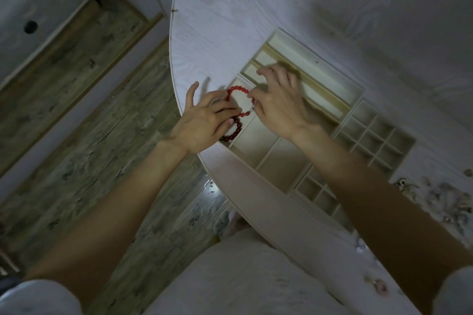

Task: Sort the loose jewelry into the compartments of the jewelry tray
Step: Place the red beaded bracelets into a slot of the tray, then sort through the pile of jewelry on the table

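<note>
Red bead bracelet (236, 112) over the tray's (358, 89) nine-o'clock corner compartment, pinched by left hand (204, 120) at eight o'clock and right hand (279, 102) at three, loose jewelry (435, 199) at four o'clock on table (217, 33).

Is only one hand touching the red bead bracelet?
No. Both the left hand and the right hand hold the red bead bracelet over the jewelry tray.

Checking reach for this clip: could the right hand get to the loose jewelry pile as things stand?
Probably yes: the loose jewelry pile lies on that side with nothing between, but the right hand is pinching the red bead bracelet.
</note>
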Demonstrator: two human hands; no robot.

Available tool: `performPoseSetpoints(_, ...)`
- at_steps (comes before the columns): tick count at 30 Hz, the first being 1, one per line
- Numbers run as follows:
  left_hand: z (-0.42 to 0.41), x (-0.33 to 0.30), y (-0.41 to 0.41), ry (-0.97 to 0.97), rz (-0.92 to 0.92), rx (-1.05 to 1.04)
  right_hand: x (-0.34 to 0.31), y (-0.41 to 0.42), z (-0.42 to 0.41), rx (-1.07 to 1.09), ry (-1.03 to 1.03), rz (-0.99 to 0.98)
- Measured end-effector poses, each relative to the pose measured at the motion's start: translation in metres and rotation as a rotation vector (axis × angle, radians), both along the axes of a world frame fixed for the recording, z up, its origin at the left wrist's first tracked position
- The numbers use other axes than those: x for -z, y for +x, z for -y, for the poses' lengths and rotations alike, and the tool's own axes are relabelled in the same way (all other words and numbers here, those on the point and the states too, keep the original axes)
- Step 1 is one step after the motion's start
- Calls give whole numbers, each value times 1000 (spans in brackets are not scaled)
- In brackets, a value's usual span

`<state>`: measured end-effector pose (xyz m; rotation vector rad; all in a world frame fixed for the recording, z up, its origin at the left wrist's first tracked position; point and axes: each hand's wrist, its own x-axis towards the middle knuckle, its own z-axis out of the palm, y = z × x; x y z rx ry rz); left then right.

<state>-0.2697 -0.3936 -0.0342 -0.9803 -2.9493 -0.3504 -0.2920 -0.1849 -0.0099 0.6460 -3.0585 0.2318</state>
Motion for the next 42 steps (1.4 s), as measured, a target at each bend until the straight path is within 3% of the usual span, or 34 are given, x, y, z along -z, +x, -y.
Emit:
performPoseSetpoints(10, -3, -4, 1, 4, 41, 10, -5, -12, -2, -56, 117, 26)
performPoseSetpoints(16, -4, -7, 0, -25, -10, 15, -1, -5, -6, -103, 285, -72)
performPoseSetpoints(22, -4, -9, 4, -39, 58, -18, 3, 0, -9, -105, 205, -53)
performPoseSetpoints(27, -11, -24, 12, 28, 27, -118, -9, 5, -11, -90, -54, 34)
performPoseSetpoints(30, -40, -54, 31, 213, -15, -214, -38, 31, -31, 12, -233, 13)
performPoseSetpoints(33, -87, -84, 60, 518, 23, -247, -66, 86, -71, 219, -392, -34)
performPoseSetpoints(37, -169, -98, 102, 815, 137, -89, -67, 181, -146, 563, -445, -88)
performPoseSetpoints(40, -229, -80, 122, 670, 237, 117, -45, 240, -206, 759, -342, -16)
performPoseSetpoints(42, -268, -56, 132, 461, 152, 245, -32, 267, -242, 845, -284, 25)
